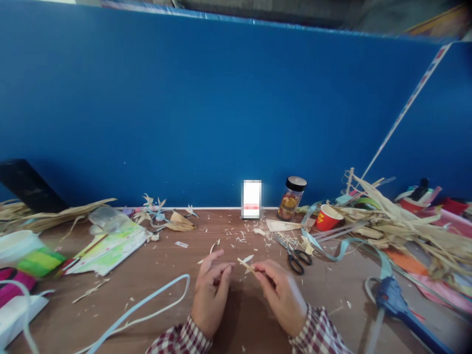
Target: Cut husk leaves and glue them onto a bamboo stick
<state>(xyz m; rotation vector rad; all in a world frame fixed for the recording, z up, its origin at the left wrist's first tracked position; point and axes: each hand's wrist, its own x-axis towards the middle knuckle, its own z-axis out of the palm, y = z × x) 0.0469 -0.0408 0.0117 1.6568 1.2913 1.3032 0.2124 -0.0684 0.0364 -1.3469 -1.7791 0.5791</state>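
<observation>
My right hand [280,291] pinches a thin, pale, stick-like piece [246,265] between thumb and fingertips; its free end points up and left toward my other hand. My left hand [213,294] is just left of that end, its fingers apart and bent, with nothing visible in them. Both hands are above the brown tabletop [236,324]. Beyond my right hand lie black-handled scissors [298,259], their blades among pale shavings [289,242]. More small scraps are scattered past my fingertips.
A jar with a black lid [292,199] and a red paper cup [328,218] stand at the back right. Dried husks [413,226] pile up at right, above a blue glue gun [396,300]. A pale blue strip [147,297] loops at left. A blue partition [221,108] closes the back.
</observation>
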